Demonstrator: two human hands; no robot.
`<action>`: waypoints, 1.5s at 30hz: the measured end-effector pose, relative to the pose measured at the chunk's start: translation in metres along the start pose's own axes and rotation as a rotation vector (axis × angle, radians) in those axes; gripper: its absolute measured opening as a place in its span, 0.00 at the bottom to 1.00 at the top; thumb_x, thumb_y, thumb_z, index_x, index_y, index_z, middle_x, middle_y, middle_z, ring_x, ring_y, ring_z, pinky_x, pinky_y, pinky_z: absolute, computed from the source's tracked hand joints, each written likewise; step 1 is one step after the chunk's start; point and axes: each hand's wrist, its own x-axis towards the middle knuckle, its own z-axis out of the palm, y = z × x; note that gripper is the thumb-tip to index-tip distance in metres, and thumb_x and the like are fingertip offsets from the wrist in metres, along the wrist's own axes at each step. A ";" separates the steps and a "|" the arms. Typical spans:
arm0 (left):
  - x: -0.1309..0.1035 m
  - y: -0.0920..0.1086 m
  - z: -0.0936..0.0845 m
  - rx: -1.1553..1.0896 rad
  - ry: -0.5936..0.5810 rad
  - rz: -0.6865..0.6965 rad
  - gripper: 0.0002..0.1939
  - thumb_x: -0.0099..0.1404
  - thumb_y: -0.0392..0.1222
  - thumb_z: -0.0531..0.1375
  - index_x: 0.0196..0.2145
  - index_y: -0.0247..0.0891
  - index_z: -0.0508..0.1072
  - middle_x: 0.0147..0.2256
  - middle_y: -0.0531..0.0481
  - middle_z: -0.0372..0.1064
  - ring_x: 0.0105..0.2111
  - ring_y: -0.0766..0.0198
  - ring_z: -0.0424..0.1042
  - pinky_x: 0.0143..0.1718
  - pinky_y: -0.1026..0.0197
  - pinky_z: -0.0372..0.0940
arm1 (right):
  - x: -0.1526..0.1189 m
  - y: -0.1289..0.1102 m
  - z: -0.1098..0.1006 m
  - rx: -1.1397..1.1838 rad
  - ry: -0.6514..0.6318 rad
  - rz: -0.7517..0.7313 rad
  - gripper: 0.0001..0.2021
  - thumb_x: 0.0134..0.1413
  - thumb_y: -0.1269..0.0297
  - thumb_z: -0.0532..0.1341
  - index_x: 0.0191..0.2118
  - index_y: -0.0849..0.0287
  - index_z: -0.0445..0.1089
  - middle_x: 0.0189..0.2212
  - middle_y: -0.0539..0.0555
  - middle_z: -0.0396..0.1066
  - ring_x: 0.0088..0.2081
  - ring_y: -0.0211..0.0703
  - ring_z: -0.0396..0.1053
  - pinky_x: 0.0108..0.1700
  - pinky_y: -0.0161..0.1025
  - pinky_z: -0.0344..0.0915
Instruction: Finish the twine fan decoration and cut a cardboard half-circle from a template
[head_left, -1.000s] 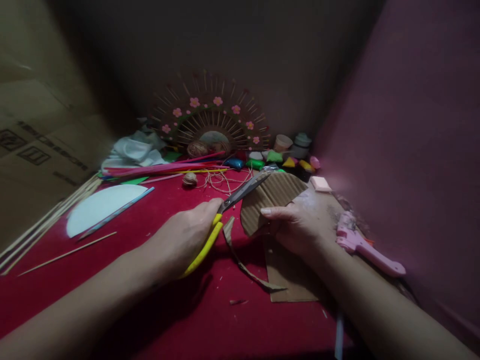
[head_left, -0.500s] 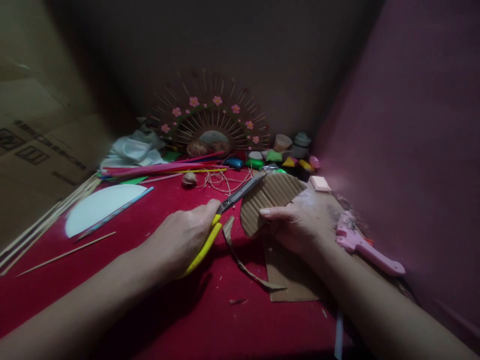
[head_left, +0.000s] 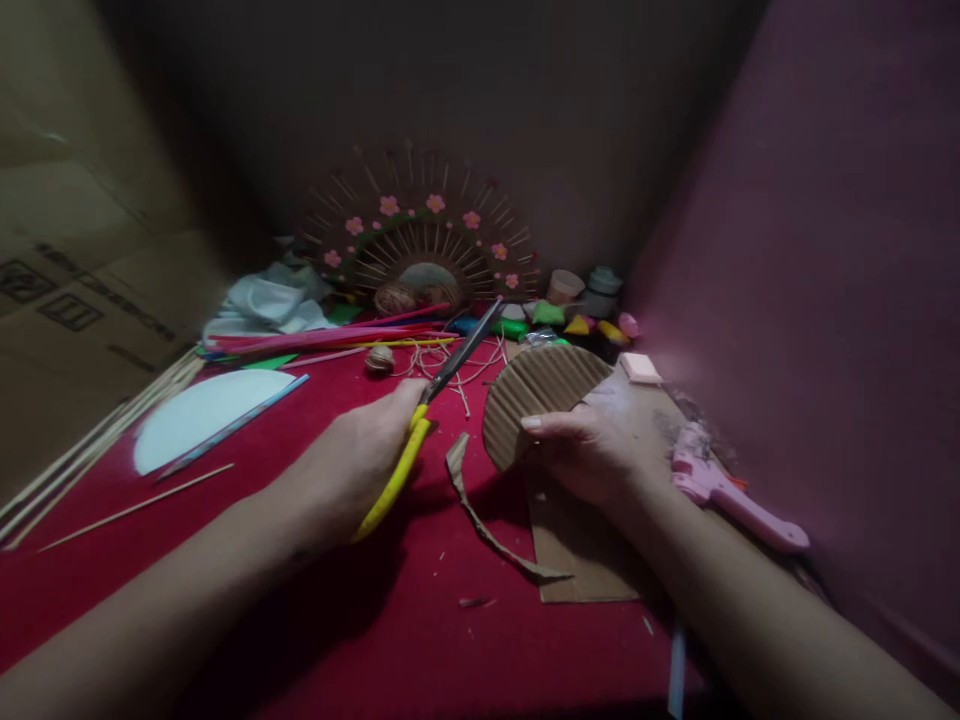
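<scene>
My left hand (head_left: pixel 367 450) is closed round the yellow handles of a pair of scissors (head_left: pixel 459 362). The blades are together and point up and away, apart from the cardboard. In my right hand (head_left: pixel 592 455) is a rounded piece of corrugated cardboard (head_left: pixel 551 385), pinched with the thumb on top; the fingers beneath are hidden. A thin curved cardboard strip (head_left: pixel 487 535) lies on the red tabletop (head_left: pixel 360 620) between my hands. Under my right hand rests a flat brown cardboard sheet (head_left: pixel 577 560).
A pink glue gun (head_left: pixel 739 500) lies at right, near a pale pink block (head_left: pixel 641 368). At left are a white half-disc (head_left: pixel 206 415), a pencil-like stick (head_left: pixel 236 425) and a thin skewer (head_left: pixel 142 508). Twine (head_left: pixel 442 365), colourful packets (head_left: pixel 547 313) and a flowered stick fan (head_left: pixel 435 205) stand behind.
My left hand has drawn the scissors left, away from the cardboard, and the blades now point more steeply upward. My right hand and the cardboard have hardly moved.
</scene>
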 end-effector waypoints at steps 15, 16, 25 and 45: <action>0.005 -0.004 0.012 -0.242 -0.030 -0.120 0.17 0.61 0.52 0.51 0.41 0.38 0.64 0.22 0.56 0.58 0.20 0.70 0.60 0.20 0.68 0.54 | -0.002 0.002 0.002 -0.078 -0.050 -0.110 0.07 0.36 0.74 0.66 0.20 0.62 0.66 0.17 0.47 0.65 0.20 0.33 0.62 0.26 0.34 0.61; 0.005 -0.004 0.012 -0.231 -0.035 -0.116 0.16 0.61 0.52 0.51 0.41 0.38 0.64 0.22 0.56 0.59 0.20 0.70 0.60 0.20 0.68 0.54 | -0.002 0.003 0.002 -0.083 -0.059 -0.107 0.06 0.36 0.74 0.65 0.21 0.62 0.66 0.17 0.47 0.65 0.20 0.33 0.62 0.26 0.34 0.61; 0.005 0.010 0.014 -0.695 -0.072 -0.348 0.17 0.58 0.55 0.57 0.35 0.38 0.64 0.22 0.55 0.62 0.18 0.69 0.63 0.16 0.69 0.56 | -0.006 0.004 0.001 -0.518 -0.062 -0.328 0.13 0.46 0.65 0.62 0.41 0.58 0.72 0.33 0.54 0.73 0.32 0.43 0.70 0.37 0.40 0.67; 0.011 0.008 0.017 -1.023 0.073 -0.258 0.24 0.49 0.43 0.66 0.43 0.36 0.67 0.30 0.52 0.68 0.29 0.62 0.70 0.34 0.58 0.68 | -0.013 0.005 0.011 -0.175 -0.181 0.313 0.14 0.43 0.55 0.64 0.25 0.62 0.68 0.16 0.50 0.68 0.15 0.35 0.65 0.12 0.28 0.53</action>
